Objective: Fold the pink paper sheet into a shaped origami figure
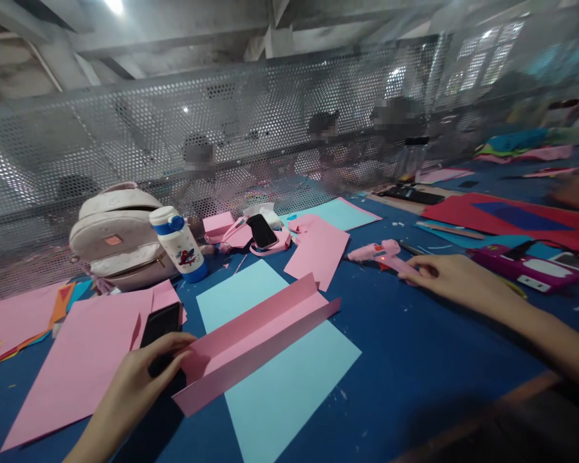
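My left hand (147, 376) pinches the left end of a folded pink paper strip (260, 328), which has raised sides like a channel. The strip lies across a light blue sheet (294, 392). At the right, the fingers of my right hand (439, 273) are closed on the handle of a pink glue gun (383, 255), whose nozzle points left. A small orange light shows on the gun. Beyond the strip is a flat pink sheet (318, 251). A dark phone (164, 325) lies behind my left hand, partly covered by it.
A white backpack (118, 238) and a bottle (179, 244) stand at the back left. Pink sheets (87, 354) lie left. A purple power strip (525, 267) and red paper (521, 222) are at right. Perforated metal screen (251, 128) behind.
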`<action>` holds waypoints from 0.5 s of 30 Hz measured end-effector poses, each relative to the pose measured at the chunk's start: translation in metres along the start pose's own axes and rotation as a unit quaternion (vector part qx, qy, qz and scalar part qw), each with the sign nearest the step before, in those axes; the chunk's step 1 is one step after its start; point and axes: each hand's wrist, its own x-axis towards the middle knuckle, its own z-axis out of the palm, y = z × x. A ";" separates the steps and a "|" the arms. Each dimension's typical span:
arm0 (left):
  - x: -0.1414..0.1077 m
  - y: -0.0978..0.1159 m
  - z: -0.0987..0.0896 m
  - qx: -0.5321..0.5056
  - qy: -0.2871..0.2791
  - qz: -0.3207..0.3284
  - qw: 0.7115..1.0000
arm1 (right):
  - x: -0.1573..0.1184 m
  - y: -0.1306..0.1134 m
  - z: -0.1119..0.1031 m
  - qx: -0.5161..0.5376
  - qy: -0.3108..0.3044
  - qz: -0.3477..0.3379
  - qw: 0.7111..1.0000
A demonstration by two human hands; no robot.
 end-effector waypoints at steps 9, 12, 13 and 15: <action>0.005 0.000 0.003 -0.003 -0.007 -0.002 1.000 | 0.021 0.009 0.003 -0.052 -0.098 0.016 0.994; 0.006 -0.004 0.005 -0.024 -0.013 0.000 1.000 | 0.022 0.009 0.005 -0.082 -0.134 0.054 0.986; 0.007 -0.005 0.006 -0.028 -0.016 0.001 0.999 | 0.021 0.006 0.003 -0.095 -0.144 0.075 0.982; 0.008 -0.006 0.008 -0.027 -0.024 0.009 0.999 | 0.016 -0.005 -0.006 -0.124 -0.137 0.117 0.976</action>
